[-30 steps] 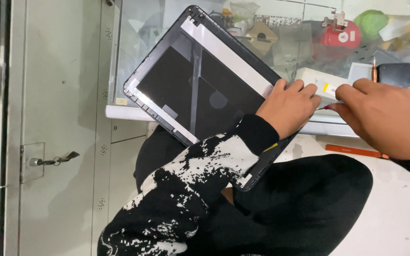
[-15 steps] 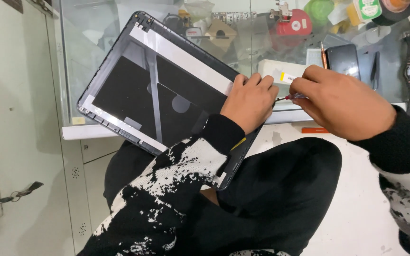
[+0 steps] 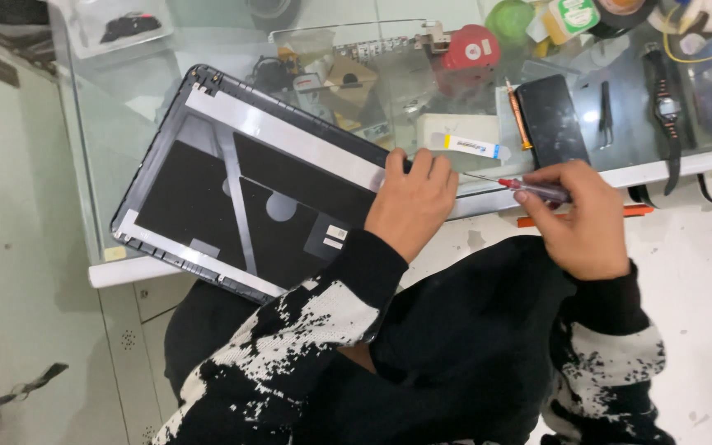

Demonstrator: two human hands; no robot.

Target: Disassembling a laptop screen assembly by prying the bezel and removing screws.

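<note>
- The left hand (image 3: 409, 202) lies palm down on the right corner of the laptop lid (image 3: 241, 198), fingers curled over its upper edge, gripping it.
- The right hand (image 3: 583, 218) pinches a thin screwdriver (image 3: 521, 187) with a red collar, fingers closed round its handle; the fine metal tip points left toward the left hand's fingers, near the lid's corner.
- The two hands sit close, just apart, over the front edge of the glass counter (image 3: 125, 165).
- The lid lies tilted, inner side up, partly on the counter and partly over the person's lap; black panels, a pale strip along its top and a grey round patch near its middle show.
- Both sleeves are black with white splashes; the left sleeve (image 3: 290, 346) crosses the lid's lower right corner.
- Just behind the hands a white box with a small white tube (image 3: 475, 147) on it rests on the glass.
- Right of the tube lies a black phone (image 3: 551, 122), with an orange-handled tool (image 3: 518, 115) alongside its left edge.
- Further right lie tweezers (image 3: 606, 115) and a wristwatch (image 3: 667, 107).
- A red object (image 3: 471, 48) and a green round one (image 3: 510, 18) sit at the back.
- An orange tool (image 3: 587, 216) shows below the counter's edge, behind the right hand.
</note>
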